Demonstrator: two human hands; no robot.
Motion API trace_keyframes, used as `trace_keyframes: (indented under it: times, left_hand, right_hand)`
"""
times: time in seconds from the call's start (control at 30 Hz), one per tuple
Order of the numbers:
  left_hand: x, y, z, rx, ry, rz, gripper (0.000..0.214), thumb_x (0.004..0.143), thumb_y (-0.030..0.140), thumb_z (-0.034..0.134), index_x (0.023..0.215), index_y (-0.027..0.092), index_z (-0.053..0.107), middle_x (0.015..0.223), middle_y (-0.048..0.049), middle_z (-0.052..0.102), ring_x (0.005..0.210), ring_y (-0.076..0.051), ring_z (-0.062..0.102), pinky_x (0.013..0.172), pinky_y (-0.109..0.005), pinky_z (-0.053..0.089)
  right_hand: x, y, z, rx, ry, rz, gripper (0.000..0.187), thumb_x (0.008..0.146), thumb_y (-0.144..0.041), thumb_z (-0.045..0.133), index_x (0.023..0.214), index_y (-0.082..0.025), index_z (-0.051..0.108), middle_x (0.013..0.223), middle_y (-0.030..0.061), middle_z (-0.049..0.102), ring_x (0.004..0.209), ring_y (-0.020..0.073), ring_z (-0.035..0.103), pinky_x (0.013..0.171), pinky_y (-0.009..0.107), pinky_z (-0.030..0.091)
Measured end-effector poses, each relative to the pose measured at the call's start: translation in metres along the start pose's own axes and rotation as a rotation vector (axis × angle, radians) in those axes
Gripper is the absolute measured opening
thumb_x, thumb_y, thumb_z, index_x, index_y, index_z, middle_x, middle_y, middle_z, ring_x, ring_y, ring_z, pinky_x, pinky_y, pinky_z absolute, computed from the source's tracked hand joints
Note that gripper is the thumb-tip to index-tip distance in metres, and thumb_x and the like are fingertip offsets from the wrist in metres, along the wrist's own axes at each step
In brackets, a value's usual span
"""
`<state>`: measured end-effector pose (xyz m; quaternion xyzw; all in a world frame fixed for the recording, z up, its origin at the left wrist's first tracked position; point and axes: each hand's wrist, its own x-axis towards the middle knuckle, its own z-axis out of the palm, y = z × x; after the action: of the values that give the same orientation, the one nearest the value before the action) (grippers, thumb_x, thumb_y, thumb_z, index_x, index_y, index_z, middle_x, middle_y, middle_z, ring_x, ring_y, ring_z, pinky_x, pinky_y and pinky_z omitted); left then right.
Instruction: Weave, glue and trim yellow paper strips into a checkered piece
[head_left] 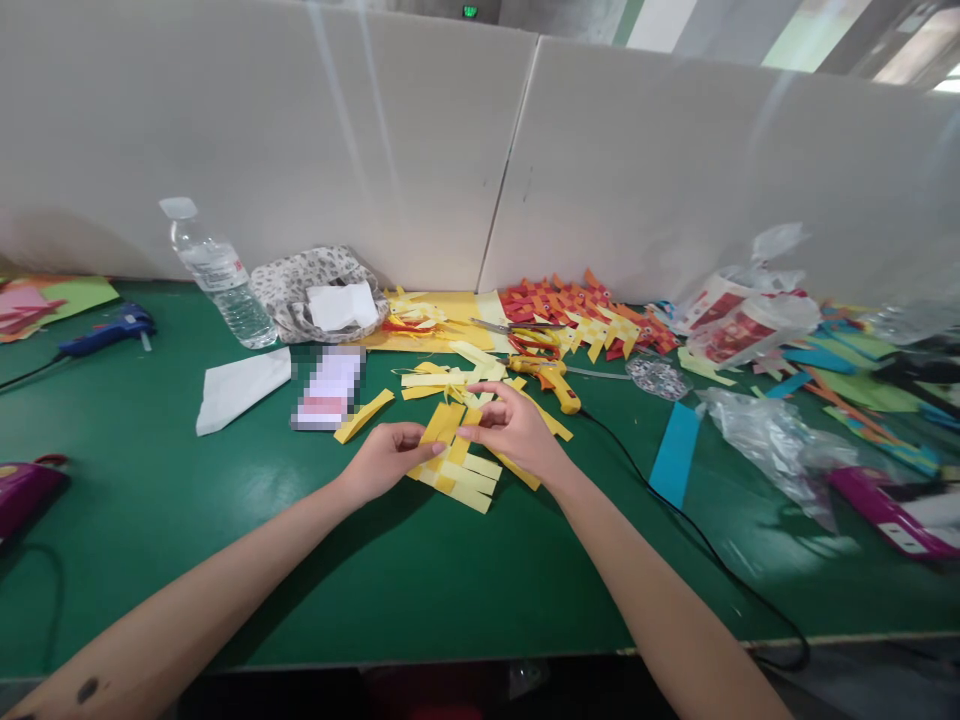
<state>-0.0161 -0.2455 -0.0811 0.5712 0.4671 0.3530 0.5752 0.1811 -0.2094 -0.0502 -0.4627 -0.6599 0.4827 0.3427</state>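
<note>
Between my hands is a partly woven piece of yellow paper strips (457,482), pale strips crossing darker ones. My left hand (386,458) pinches its left edge, thumb on top. My right hand (517,425) has thumb and index finger on a darker yellow strip (466,432) at the upper right of the weave. Loose yellow strips lie just behind and beside the hands, among them a single strip (364,416) by my left hand. A yellow hot glue gun (551,380) rests beyond my right hand, with scissors (532,340) behind it.
A water bottle (225,280), a patterned cloth bag (315,290) and a phone (328,388) stand or lie at the left. Red and orange woven paper pieces (570,310) are piled at the back. The glue gun's black cord (675,510) runs across the right side, past a blue strip (675,455).
</note>
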Motion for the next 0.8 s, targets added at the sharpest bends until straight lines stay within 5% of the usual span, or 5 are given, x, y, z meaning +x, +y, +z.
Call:
trace_keyframes:
  times: [0.13, 0.37, 0.57, 0.8]
  left_hand:
    - [0.0, 0.001, 0.001, 0.048, 0.021, -0.031, 0.035, 0.066, 0.049, 0.07, 0.072, 0.015, 0.067, 0.066, -0.0013, 0.064, 0.058, -0.013, 0.055, 0.052, -0.023, 0.038]
    - [-0.003, 0.004, 0.004, -0.01, -0.043, -0.071, 0.039, 0.064, 0.047, 0.073, 0.083, 0.013, 0.068, 0.071, -0.0027, 0.066, 0.058, -0.013, 0.054, 0.053, -0.024, 0.039]
    - [-0.003, 0.006, 0.003, -0.093, 0.043, -0.056, 0.039, 0.065, 0.045, 0.073, 0.088, 0.014, 0.068, 0.081, -0.0043, 0.069, 0.067, -0.015, 0.059, 0.06, -0.025, 0.043]
    - [-0.003, 0.008, 0.002, -0.139, 0.136, -0.093, 0.036, 0.063, 0.043, 0.076, 0.086, 0.016, 0.069, 0.084, -0.0037, 0.071, 0.069, -0.016, 0.063, 0.062, -0.024, 0.047]
  right_hand:
    - [-0.001, 0.0, 0.001, 0.009, 0.021, -0.046, 0.048, 0.062, -0.027, 0.076, 0.105, -0.022, 0.056, 0.068, -0.0028, 0.061, 0.063, 0.013, 0.058, 0.063, 0.029, 0.05]
    - [-0.004, -0.005, 0.01, 0.063, 0.013, -0.055, 0.043, 0.062, -0.029, 0.076, 0.101, -0.022, 0.057, 0.07, -0.003, 0.06, 0.064, 0.0124, 0.059, 0.063, 0.028, 0.05]
    - [-0.006, -0.009, 0.008, 0.014, -0.169, 0.011, 0.055, 0.063, -0.031, 0.076, 0.111, -0.023, 0.05, 0.084, 0.0016, 0.066, 0.078, 0.0167, 0.064, 0.072, 0.033, 0.052]
    - [-0.006, -0.006, 0.006, -0.02, -0.208, 0.022, 0.049, 0.068, -0.032, 0.072, 0.111, -0.022, 0.05, 0.077, 0.0013, 0.067, 0.072, 0.0168, 0.064, 0.07, 0.033, 0.051]
